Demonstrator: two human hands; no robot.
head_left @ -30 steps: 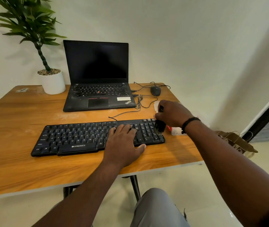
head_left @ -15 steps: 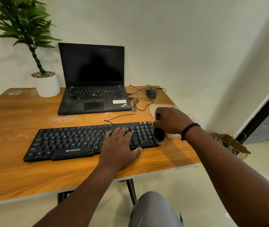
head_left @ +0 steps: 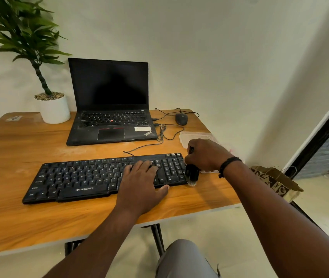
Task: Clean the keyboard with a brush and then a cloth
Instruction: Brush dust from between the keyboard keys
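Observation:
A black keyboard (head_left: 83,177) lies along the front of the wooden table (head_left: 9,223). My left hand (head_left: 141,185) rests flat on its right-centre keys, fingers spread, pressing it down. My right hand (head_left: 205,155) grips a black brush (head_left: 192,174) with pale bristle tips. The brush points down at the keyboard's right end, its bristles at the lower right corner. A pale cloth or wipe (head_left: 195,137) lies on the table just behind my right hand, partly hidden by it.
An open black laptop (head_left: 110,109) stands behind the keyboard, with a mouse (head_left: 181,118) and loose cables (head_left: 165,133) to its right. A potted plant (head_left: 53,109) sits at the back left. A paper bag (head_left: 275,181) stands on the floor beyond the table's right edge.
My right hand has swept the brush toward me along the keyboard's right end, down to its lower corner. The left hand has stayed on the keys. The camera has shifted slightly.

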